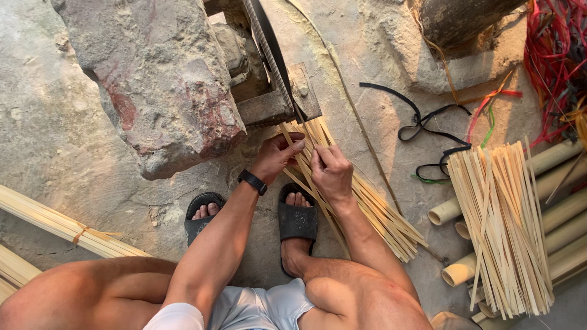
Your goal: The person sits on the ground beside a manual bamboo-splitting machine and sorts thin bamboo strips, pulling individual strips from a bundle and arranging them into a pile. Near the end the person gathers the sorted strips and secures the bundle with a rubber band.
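Note:
A loose pile of thin bamboo strips [379,211] lies on the stone ground in front of me, running from a metal block [278,104] down to the right. My left hand [276,156], with a black wristband, pinches one strip near its upper end. My right hand [332,173] grips the same strips just to the right, fingers closed. Both hands are close together above the pile, right by the metal block with its twisted rope and black belt.
A big rough stone [156,79] stands upper left. A bundle of flat bamboo slats [504,226] rests on bamboo tubes [553,214] at right. Black straps [428,125] and red cords [556,55] lie beyond. Tied slats [61,226] lie at left. My feet wear black sandals [297,220].

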`<state>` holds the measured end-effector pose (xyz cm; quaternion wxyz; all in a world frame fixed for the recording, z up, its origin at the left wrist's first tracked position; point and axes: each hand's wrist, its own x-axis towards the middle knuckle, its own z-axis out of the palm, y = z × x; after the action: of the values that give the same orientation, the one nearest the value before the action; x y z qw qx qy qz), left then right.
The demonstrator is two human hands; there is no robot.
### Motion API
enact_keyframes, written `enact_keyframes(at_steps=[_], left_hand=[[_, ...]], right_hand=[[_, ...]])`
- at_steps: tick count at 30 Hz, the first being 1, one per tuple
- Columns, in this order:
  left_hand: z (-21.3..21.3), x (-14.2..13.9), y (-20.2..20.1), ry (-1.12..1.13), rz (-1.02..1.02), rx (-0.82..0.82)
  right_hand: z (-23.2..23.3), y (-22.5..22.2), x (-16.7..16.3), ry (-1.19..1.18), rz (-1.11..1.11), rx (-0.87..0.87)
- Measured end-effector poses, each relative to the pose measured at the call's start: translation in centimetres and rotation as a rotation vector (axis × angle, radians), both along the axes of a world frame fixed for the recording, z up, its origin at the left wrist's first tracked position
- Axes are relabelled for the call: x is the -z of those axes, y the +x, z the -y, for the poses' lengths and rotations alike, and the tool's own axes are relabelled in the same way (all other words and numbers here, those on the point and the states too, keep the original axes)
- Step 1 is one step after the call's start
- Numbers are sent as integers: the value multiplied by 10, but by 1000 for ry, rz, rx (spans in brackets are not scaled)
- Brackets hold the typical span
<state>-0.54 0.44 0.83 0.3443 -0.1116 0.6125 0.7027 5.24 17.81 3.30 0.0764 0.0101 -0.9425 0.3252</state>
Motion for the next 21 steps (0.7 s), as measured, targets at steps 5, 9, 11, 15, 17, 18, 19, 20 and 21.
enact_keyframes(at_steps=[5, 9, 11, 15, 17, 18, 19, 20, 21], left_hand=[[6, 7, 0, 127, -5, 11], [2, 10, 2, 154, -16, -40], [3, 9, 3, 164, -6, -73], [0, 5, 3, 371, 50, -106], [-9, 3, 4, 380, 82, -95], [-12, 3, 4, 381, 94, -90], [-14, 4, 3, 332, 67, -86], [-15, 5, 3, 283, 43, -82], [-15, 7, 3, 234, 18, -78]], right_hand=[[17, -41, 8, 103, -144, -54], [10, -32, -11, 105, -48, -65], [-3, -6, -27, 216, -205, -69], [-7, 30, -40, 178, -260, -106], [-4, 34, -38, 19, -123, -38], [-2, 32, -35, -64, -58, -5], [1, 27, -33, -31, -76, 14], [2, 21, -31, 2, -92, 34], [3, 13, -29, 35, -108, 54]])
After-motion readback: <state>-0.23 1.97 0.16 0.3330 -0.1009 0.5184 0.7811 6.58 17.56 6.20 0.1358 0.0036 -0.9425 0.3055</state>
